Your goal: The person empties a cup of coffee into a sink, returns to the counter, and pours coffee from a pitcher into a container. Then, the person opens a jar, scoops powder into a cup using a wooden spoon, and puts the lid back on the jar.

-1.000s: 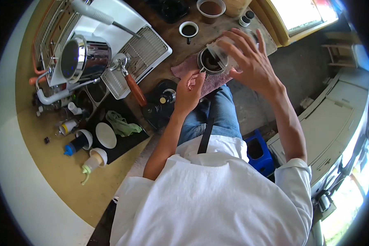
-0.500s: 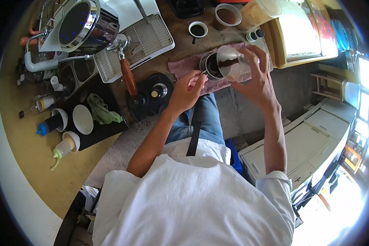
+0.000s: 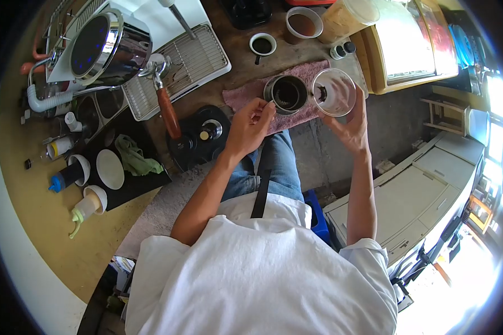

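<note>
My left hand [image 3: 251, 125] is closed on the handle of a metal milk pitcher [image 3: 286, 94] that has dark contents inside. In my right hand [image 3: 349, 125] is a clear plastic cup [image 3: 334, 92], its mouth facing me, with a dark residue on its inner wall. The cup is just right of the pitcher, over a pink towel [image 3: 246, 92] on the counter edge. Beyond the towel stands a small white cup [image 3: 262, 44] of dark liquid.
An espresso machine [image 3: 103, 47] with a wooden-handled portafilter [image 3: 166, 109] stands at left. A black tamping stand [image 3: 198, 137] sits at the near counter edge. At the back are a tub of brown contents [image 3: 303, 23], a tall clear container [image 3: 349, 19] and small bottles [image 3: 341, 51].
My right hand has tilted the clear cup back from over the pitcher and moved it slightly right. The pitcher's mouth now shows fully. The whole view has shifted slightly.
</note>
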`<state>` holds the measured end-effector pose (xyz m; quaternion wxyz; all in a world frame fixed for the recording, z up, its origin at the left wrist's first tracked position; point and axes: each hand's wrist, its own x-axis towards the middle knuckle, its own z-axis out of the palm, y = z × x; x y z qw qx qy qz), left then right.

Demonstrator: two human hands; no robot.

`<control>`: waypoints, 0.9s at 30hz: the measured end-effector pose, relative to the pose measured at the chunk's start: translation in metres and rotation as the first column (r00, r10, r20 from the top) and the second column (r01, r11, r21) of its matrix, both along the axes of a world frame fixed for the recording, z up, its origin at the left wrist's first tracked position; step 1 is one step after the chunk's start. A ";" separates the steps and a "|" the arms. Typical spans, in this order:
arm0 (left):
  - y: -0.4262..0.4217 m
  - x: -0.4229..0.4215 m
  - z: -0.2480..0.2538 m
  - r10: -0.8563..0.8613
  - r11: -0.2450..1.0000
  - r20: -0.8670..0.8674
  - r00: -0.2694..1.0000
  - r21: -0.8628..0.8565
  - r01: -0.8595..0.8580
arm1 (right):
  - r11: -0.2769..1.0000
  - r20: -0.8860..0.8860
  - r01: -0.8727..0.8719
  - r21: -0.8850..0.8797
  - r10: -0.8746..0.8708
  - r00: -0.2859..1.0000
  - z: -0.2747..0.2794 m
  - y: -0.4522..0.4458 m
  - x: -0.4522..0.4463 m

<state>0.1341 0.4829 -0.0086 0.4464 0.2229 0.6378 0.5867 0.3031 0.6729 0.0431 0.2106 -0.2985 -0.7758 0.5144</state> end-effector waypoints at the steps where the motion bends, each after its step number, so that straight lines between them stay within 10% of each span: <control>1: 0.001 -0.001 0.003 -0.001 1.000 -0.021 1.000 -0.011 0.001 | 0.998 -0.023 0.023 -0.050 -0.024 0.999 -0.007 -0.001 0.002; 27: -0.003 0.001 0.016 0.077 0.994 -0.030 0.997 0.079 -0.075 | 0.995 0.050 0.093 -0.033 -0.091 0.995 -0.030 -0.005 0.011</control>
